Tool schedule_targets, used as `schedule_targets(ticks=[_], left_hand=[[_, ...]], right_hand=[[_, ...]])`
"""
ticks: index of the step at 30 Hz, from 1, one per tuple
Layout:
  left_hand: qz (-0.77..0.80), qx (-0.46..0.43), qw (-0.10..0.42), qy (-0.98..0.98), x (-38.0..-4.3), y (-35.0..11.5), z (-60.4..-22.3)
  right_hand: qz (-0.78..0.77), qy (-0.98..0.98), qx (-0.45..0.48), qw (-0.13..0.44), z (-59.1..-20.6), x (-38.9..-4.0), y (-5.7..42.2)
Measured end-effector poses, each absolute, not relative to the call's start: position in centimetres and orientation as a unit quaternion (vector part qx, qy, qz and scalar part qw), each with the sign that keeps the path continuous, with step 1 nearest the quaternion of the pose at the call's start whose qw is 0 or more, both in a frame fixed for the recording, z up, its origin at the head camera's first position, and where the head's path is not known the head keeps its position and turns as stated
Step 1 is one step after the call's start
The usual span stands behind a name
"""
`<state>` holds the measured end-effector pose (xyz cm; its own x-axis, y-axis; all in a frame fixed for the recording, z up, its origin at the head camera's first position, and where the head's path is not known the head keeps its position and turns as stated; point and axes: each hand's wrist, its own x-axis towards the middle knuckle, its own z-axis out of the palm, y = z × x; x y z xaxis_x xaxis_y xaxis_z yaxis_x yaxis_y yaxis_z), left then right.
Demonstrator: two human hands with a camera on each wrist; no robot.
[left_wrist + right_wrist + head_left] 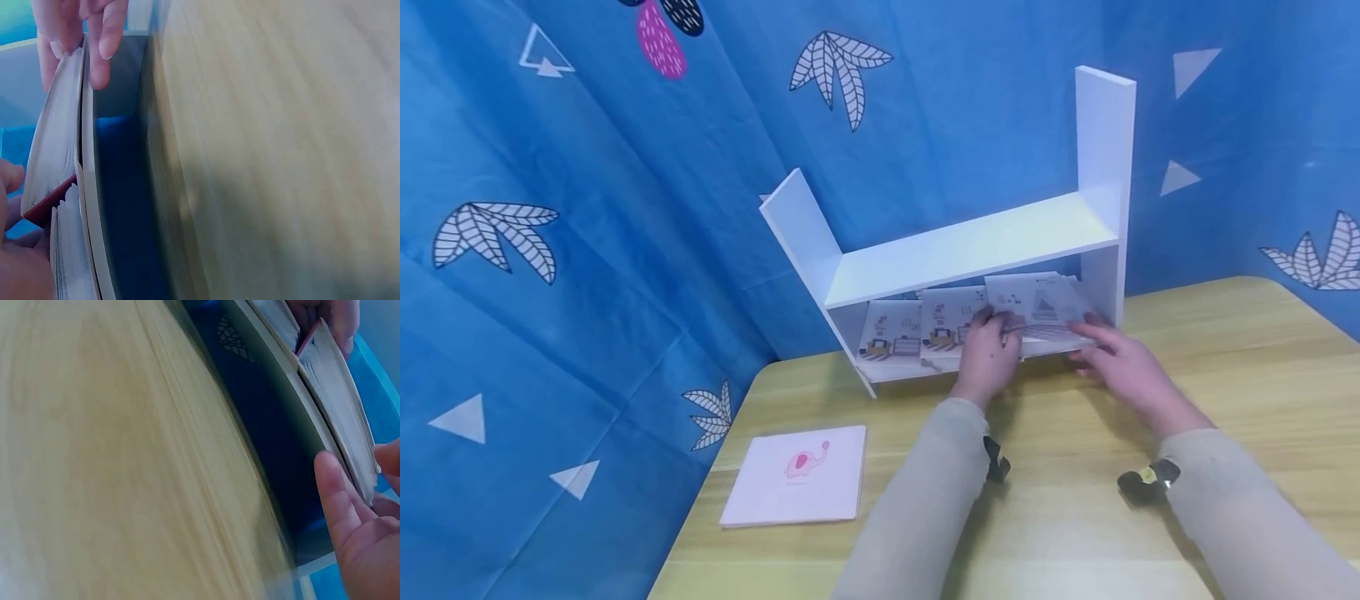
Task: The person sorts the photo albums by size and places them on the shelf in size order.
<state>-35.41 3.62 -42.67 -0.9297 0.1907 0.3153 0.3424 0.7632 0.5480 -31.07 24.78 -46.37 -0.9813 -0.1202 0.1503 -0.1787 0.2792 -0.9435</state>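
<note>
A book (1037,300) with a pale, printed cover lies at the right end of the lower shelf of a white rack (970,246). My left hand (991,357) grips this book's left end, by its red spine edge in the left wrist view. At the opposite end, my right hand (1116,362) holds the corner between thumb and fingers; the right wrist view shows the thumb (334,494) along the shelf's front edge. Page edges (340,400) face the wrist cameras. Left of it lie two similar books (891,333), the nearer one partly under the held book.
A white book with a pink elephant (793,475) rests on the wooden table (1060,517) at front left. Upright side panels (1105,150) flank the rack. Behind it hangs a blue patterned curtain (962,125).
</note>
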Motion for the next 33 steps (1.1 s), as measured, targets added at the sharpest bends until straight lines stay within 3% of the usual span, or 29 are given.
schedule_targets(ticks=[6, 12, 18, 24, 33], left_hand=[[-0.34, -0.164, 0.092, -0.921, -32.6, 1.1, -42.8], [-0.353, -0.182, 0.054, -0.916, -28.1, -4.5, -42.9], [-0.306, -0.16, 0.066, -0.936, -24.4, -11.7, -41.5], [-0.236, -0.066, 0.07, -0.967, -23.3, -19.4, -38.9], [-0.196, 0.133, -0.046, -0.97, -23.3, -29.2, -40.4]], right_hand=[[0.57, -0.818, 0.079, 0.013, -45.9, -31.0, 24.7], [0.554, -0.83, 0.063, 0.007, -44.7, -30.4, 24.9], [0.549, -0.833, 0.071, -0.009, -42.3, -29.9, 24.3], [0.542, -0.83, 0.133, -0.013, -40.4, -29.5, 22.8], [0.551, -0.806, 0.21, -0.058, -39.8, -28.7, 21.2]])
